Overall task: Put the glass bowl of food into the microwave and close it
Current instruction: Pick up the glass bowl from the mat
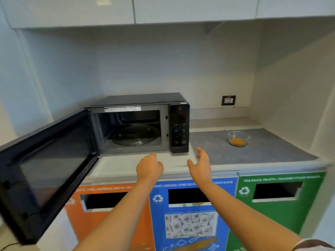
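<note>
A black microwave (178, 124) stands on the counter with its door (47, 165) swung wide open to the left. Its glass turntable (135, 135) is bare. A small glass bowl (238, 138) with orange-yellow food sits on a grey mat (262, 151) to the right of the microwave. My left hand (149, 167) hovers over the counter's front edge, just before the microwave's opening, fingers loosely curled and holding nothing. My right hand (200, 163) is beside it, fingers spread, empty, well left of the bowl.
Three waste bins front the counter below: orange (108, 223), blue (192, 214) and green (272, 205), each with a slot. A wall socket (228, 100) sits behind the bowl. Upper cabinets (163, 9) hang overhead. A side wall (299, 105) closes the right.
</note>
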